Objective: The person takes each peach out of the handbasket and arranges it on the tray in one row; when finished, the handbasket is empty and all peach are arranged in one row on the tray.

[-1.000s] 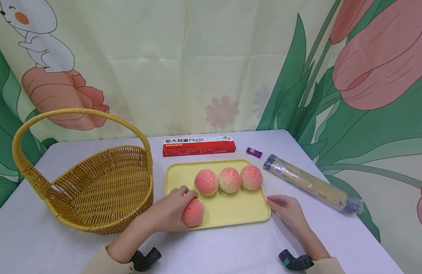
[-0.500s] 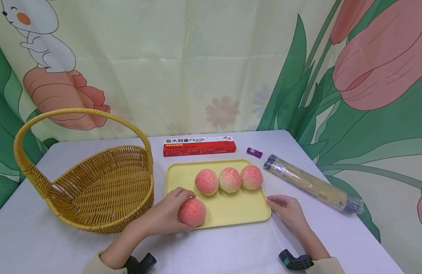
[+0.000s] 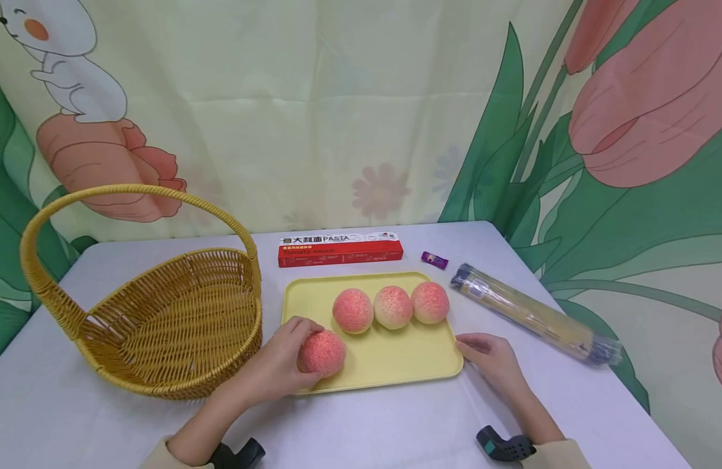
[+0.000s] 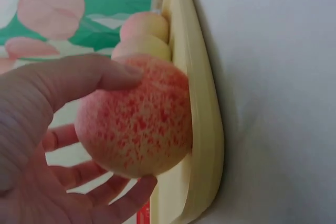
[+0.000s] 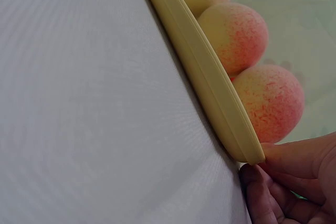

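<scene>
My left hand [image 3: 279, 366] holds a pink speckled peach [image 3: 324, 354] at the near left corner of the yellow tray [image 3: 396, 359]. In the left wrist view the thumb lies across the top of this peach [image 4: 139, 124], and the other fingers curl beneath it. Three more peaches stand in a row along the tray's far right part: a left one [image 3: 353, 311], a middle one [image 3: 393, 307] and a right one [image 3: 430, 303]. At the tray's right edge my right hand [image 3: 497, 365] pinches the rim [image 5: 247, 148] between thumb and fingers.
A wicker basket [image 3: 179, 326] with a tall handle stands left of the tray. Behind the tray lie a red pasta box [image 3: 340, 251] and a small purple wrapped candy [image 3: 434, 260]. A plastic-wrapped bundle of long sticks [image 3: 534, 314] lies at the right.
The left hand has shifted the peach slightly away from the tray's front edge and to the left, uncovering more of it. The right hand stays on the rim.
</scene>
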`<state>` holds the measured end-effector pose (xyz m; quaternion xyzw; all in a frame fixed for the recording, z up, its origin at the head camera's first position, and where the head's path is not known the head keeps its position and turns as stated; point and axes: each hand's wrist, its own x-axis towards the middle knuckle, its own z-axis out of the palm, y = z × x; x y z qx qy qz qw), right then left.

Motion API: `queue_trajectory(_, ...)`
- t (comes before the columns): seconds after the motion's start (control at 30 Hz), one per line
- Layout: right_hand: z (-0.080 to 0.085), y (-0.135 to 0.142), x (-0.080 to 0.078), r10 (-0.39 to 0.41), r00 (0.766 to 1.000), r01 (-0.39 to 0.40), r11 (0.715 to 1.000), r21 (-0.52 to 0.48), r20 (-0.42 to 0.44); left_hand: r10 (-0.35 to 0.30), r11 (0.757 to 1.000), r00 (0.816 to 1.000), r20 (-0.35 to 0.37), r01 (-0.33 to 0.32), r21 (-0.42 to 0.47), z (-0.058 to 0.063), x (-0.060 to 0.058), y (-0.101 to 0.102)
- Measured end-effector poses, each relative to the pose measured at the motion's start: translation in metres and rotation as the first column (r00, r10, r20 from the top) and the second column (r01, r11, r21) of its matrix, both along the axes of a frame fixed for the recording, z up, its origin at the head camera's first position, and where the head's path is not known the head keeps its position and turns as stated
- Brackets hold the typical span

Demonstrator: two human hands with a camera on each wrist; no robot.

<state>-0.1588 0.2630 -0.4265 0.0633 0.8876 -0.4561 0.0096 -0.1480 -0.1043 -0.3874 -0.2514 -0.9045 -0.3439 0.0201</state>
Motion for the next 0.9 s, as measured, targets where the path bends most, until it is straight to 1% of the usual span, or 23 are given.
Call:
queue_trajectory(0.07, 0.000, -0.001, -0.001, 0.000, 1.000, 0.000, 1.000, 0.001, 0.004, 0.076, 0.997, 0.997, 0.008, -0.076, 0.014, 0.001, -0.004, -0.001)
queue_trajectory(0.13, 0.000, -0.001, -0.001, 0.003, 1.000, -0.003, 1.000, 0.003, 0.009, 0.135, 0.990, 0.990, 0.034, -0.136, 0.034, 0.002, -0.009, -0.002)
queue_trajectory(0.23, 0.000, -0.001, -0.001, 0.004, 1.000, -0.005, 1.000, 0.012, 0.017, 0.184, 0.980, 0.979, 0.091, -0.190, 0.057, 0.003, -0.014, -0.002)
queue_trajectory(0.37, 0.000, 0.000, -0.001, 0.002, 1.000, -0.002, 1.000, 0.017, 0.019, 0.220, 0.972, 0.967, 0.130, -0.229, 0.058, 0.006, -0.019, 0.000)
queue_trajectory(0.57, 0.001, 0.000, 0.000, 0.004, 1.000, -0.004, 1.000, 0.008, 0.008, 0.275, 0.957, 0.950, 0.151, -0.285, 0.054, 0.009, -0.028, 0.005)
queue_trajectory(0.7, 0.001, 0.000, 0.001, -0.003, 1.000, 0.003, 1.000, 0.006, 0.025, 0.287, 0.954, 0.945, 0.155, -0.296, 0.043, 0.010, -0.032, 0.008)
queue_trajectory(0.9, 0.001, 0.000, 0.000, 0.001, 1.000, -0.001, 1.000, 0.009, 0.027, 0.306, 0.949, 0.942, 0.136, -0.313, 0.036, 0.009, -0.038, 0.009)
